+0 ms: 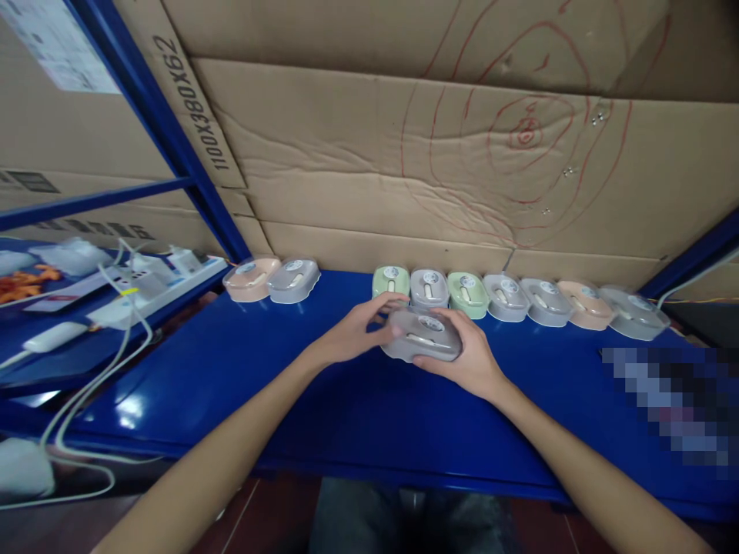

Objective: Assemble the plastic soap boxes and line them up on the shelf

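A grey, rounded plastic box with a glossy lid, a round sticker and a pale elongated piece on its top is held above the blue table. My right hand is wrapped round its right end, with the thumb along the near side. On the box's left end, my left hand has its thumb and fingers closed. Just behind stand similar boxes: a green box, a grey box and another green box. My left fingers partly cover the front of the first green one.
Further right along the cardboard wall, the row continues with grey boxes and a peach box. Another peach box and a grey box stand left. Power strips and white cables lie far left. A pixelated patch covers the right side.
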Demonstrator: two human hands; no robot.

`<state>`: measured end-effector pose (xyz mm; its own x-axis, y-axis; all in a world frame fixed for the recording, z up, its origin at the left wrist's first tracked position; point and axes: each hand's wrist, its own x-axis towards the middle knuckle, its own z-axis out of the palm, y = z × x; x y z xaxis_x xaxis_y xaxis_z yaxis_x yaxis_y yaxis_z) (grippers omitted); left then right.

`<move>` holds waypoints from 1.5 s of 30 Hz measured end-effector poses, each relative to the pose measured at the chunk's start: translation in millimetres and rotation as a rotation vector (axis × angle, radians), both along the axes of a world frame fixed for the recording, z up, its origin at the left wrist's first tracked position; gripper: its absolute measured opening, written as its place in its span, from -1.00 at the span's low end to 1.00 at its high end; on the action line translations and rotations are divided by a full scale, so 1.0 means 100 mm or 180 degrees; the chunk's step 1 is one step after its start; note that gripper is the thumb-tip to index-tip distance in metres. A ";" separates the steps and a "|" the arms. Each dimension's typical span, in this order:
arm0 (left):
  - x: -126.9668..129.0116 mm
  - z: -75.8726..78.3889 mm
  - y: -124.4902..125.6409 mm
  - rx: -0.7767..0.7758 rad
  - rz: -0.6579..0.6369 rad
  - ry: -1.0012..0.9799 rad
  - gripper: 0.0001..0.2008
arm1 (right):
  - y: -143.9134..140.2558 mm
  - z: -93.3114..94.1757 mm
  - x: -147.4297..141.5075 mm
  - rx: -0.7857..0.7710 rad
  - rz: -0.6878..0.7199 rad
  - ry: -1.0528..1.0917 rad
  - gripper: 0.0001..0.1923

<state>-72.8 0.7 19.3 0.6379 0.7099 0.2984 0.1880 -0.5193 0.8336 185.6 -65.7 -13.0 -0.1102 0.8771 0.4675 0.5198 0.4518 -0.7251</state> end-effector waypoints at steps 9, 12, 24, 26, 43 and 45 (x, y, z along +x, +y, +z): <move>0.03 -0.08 -0.04 -0.0300 -0.0200 -0.0157 -0.05 | 0.03 0.01 -0.03 -0.0600 0.0325 0.0933 -0.33; -0.03 -0.01 0.00 -0.0365 -0.0226 -0.0173 -0.02 | 0.08 0.04 0.01 -0.0880 0.0391 0.1460 -0.40; -0.36 0.12 0.39 -0.0544 0.0735 -0.2485 -0.49 | 0.12 0.19 0.46 0.0031 0.0260 -0.1147 -0.27; -0.34 0.09 0.40 -0.0577 0.0807 -0.2456 -0.49 | 0.10 0.15 0.42 0.0156 0.0187 -0.1683 -0.21; -0.03 -0.06 0.13 -0.0578 0.0129 -0.1333 -0.26 | 0.10 0.22 0.40 0.0480 0.0134 -0.0282 -0.52; 0.02 -0.08 0.08 -0.0510 -0.0086 -0.1282 -0.20 | 0.08 0.20 0.33 0.0581 0.0240 -0.0283 -0.34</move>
